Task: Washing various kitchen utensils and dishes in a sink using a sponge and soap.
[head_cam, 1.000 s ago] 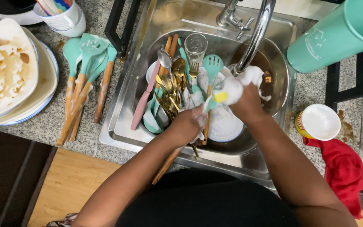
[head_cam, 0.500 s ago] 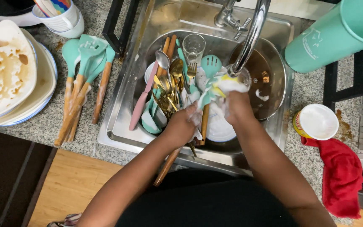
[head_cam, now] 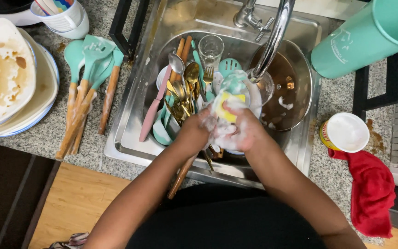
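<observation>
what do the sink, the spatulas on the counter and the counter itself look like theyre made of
Sink: likely stainless steel, brushed and reflective.
Spatulas: matte teal heads, probably silicone, on grainy brown handles that look wooden.
Counter: speckled grey, granite or a look-alike.

Thick white suds hid the fingers of both the left hand (head_cam: 198, 131) and right hand (head_cam: 242, 131), while the stacked soiled white plates (head_cam: 5, 87) and the tall teal plastic cylinder (head_cam: 365, 39) ran off the frame's edges.

Your bare arms, a dark top.
Your left hand (head_cam: 194, 133) and right hand (head_cam: 245, 131) are coated in white suds; forearms unsleeved, black garment below.
</observation>
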